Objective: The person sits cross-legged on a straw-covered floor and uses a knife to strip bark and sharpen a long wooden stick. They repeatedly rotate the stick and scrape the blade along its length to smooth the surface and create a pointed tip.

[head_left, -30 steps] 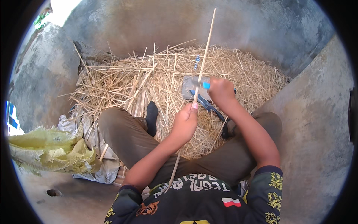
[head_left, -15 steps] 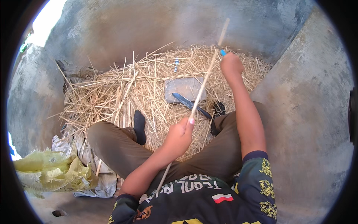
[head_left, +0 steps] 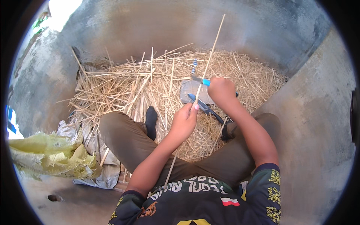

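A long thin pale stick, bamboo-like, runs slantwise from my lap toward the far wall. My left hand is closed round its middle, thumb on top. In my right hand is a knife with a bright blue handle; its short dark blade crosses the stick just beyond my left hand. Whether the blade bites into the stick, I cannot tell. Beneath both hands lies a second knife with a dark blade and black handle, partly on a flat grey block.
Pale shavings and thin strips cover the ground between my legs and the concrete wall. Several longer strips pile up at the left. A torn yellowish sack lies by my left knee. A small blue-and-white wrapper sits behind the block.
My right hand has come down and toward me along the stick with the blue-handled knife, from near the far end to close by my left hand. The left hand keeps its hold.
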A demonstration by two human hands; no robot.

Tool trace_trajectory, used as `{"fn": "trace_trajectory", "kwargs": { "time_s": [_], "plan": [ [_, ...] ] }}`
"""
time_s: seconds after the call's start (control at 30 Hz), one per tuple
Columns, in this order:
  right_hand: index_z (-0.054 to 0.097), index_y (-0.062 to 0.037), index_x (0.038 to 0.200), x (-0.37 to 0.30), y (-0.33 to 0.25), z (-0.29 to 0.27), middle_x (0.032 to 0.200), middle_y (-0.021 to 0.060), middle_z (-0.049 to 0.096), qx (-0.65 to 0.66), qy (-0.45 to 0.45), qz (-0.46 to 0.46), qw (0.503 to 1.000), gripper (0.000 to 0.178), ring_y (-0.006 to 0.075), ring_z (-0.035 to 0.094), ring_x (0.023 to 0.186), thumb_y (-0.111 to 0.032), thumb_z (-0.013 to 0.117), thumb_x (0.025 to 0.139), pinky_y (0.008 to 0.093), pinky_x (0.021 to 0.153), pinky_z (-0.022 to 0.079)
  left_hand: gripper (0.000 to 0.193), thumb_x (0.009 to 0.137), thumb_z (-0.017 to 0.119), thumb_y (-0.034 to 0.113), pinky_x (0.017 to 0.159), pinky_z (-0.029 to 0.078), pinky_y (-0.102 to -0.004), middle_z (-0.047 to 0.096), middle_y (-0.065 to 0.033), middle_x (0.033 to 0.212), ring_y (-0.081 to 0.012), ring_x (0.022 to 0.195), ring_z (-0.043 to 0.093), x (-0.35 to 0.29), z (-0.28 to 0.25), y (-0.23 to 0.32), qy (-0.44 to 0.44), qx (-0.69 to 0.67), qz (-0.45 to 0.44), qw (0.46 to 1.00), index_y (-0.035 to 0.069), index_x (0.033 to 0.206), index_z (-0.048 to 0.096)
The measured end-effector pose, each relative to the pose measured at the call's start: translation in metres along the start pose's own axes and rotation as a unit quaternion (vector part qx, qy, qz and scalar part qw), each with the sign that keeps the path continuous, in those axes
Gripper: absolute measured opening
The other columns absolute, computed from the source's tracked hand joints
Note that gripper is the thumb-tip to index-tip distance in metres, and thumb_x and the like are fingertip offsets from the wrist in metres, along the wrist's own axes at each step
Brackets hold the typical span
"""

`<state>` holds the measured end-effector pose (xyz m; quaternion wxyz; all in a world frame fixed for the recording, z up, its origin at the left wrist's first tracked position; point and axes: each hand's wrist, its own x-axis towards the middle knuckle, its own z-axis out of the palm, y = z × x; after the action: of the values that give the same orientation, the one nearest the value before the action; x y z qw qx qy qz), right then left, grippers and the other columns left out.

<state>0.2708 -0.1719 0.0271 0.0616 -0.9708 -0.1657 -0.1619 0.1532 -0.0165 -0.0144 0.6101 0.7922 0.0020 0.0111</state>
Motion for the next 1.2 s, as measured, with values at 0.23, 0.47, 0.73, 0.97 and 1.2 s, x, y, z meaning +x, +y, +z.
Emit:
{"fn": "trace_trajectory", "kwargs": {
  "time_s": [0.23, 0.47, 0.73, 0.97, 1.2],
  "plan": [
    [0.065, -0.0031, 0.073, -0.024, -0.026, 0.018, 0.066, 0.0163, 0.068, 0.010, 0.001, -0.123, 0.992, 0.008, 0.0299, 0.071, 0.061, -0.011, 0.067, 0.075, 0.0401, 0.052, 0.056, 0.033, 0.104, 0.052, 0.030, 0.050, 0.035, -0.0336, 0.050, -0.0030, 0.059, -0.0110, 0.052, 0.042, 0.005, -0.008, 0.007, 0.093, 0.052, 0.011, 0.994, 0.000, 0.090, 0.057],
    [0.061, -0.0034, 0.070, -0.010, -0.024, 0.019, 0.060, 0.0129, 0.065, 0.010, 0.096, -0.142, 0.985, 0.008, 0.0272, 0.070, 0.057, -0.008, 0.067, 0.071, 0.0369, 0.048, 0.054, 0.033, 0.104, 0.051, 0.030, 0.051, 0.037, -0.0418, 0.053, -0.0174, 0.059, -0.0251, 0.049, 0.049, -0.001, -0.003, 0.025, 0.147, 0.123, 0.032, 0.981, -0.001, 0.093, 0.056],
    [0.061, -0.0035, 0.070, 0.004, -0.007, 0.029, 0.055, 0.0124, 0.064, -0.013, 0.141, -0.130, 0.981, 0.006, 0.0255, 0.069, 0.052, -0.009, 0.064, 0.072, 0.0362, 0.046, 0.053, 0.032, 0.104, 0.050, 0.028, 0.052, 0.039, -0.0435, 0.055, -0.0195, 0.060, -0.0294, 0.050, 0.053, 0.003, 0.008, 0.026, 0.136, 0.109, 0.033, 0.984, -0.002, 0.094, 0.055],
    [0.060, -0.0042, 0.072, 0.010, -0.011, 0.025, 0.064, 0.0150, 0.067, -0.018, 0.108, -0.090, 0.990, 0.007, 0.0300, 0.070, 0.058, -0.010, 0.062, 0.076, 0.0392, 0.050, 0.054, 0.027, 0.104, 0.047, 0.022, 0.054, 0.044, -0.0499, 0.058, -0.0247, 0.062, -0.0419, 0.055, 0.060, 0.008, 0.010, 0.021, 0.139, 0.126, 0.066, 0.980, -0.003, 0.099, 0.054],
    [0.072, -0.0084, 0.078, 0.045, 0.052, -0.014, 0.080, 0.0140, 0.073, -0.063, 0.044, 0.112, 0.991, 0.013, 0.0309, 0.074, 0.075, -0.012, 0.061, 0.084, 0.0409, 0.059, 0.057, 0.029, 0.105, 0.046, 0.026, 0.053, 0.042, -0.0450, 0.057, -0.0195, 0.062, -0.0335, 0.053, 0.057, -0.004, 0.041, 0.025, 0.086, 0.140, 0.067, 0.984, -0.001, 0.097, 0.054]
  ]
}}
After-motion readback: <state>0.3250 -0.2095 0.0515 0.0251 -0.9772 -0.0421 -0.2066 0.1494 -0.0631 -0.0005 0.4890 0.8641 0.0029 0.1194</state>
